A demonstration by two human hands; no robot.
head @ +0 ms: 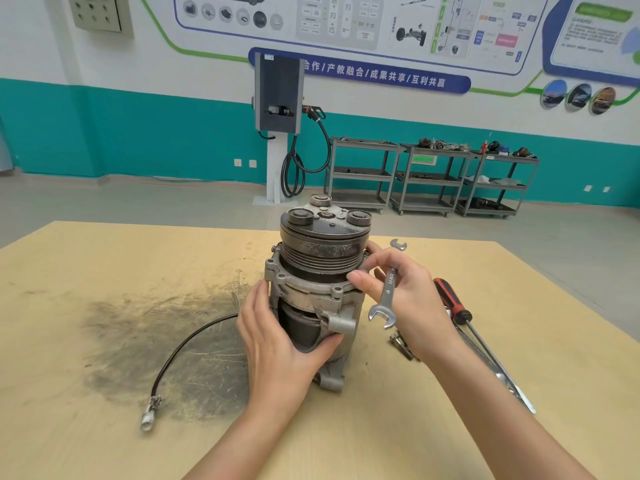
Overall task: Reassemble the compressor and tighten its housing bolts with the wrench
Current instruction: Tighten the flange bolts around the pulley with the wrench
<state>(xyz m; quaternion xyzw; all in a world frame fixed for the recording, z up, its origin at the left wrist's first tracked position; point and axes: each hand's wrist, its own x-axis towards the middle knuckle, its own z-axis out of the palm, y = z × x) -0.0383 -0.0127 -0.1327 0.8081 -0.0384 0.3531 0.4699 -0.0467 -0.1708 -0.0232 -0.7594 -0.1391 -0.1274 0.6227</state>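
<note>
Steel wrench (385, 295) in right hand (408, 299), beside upright compressor (320, 271).

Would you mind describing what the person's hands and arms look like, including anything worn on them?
Both arms are bare as far as the picture shows, with no sleeves in view. The left hand and the right hand wear no gloves, and no rings, watch or bracelet can be seen. The fingernails are short and plain. No marks or tattoos are visible.

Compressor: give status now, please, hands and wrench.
Left hand steadies compressor, upright. Right hand holds wrench, not on a bolt. Screwdriver beside.
</note>
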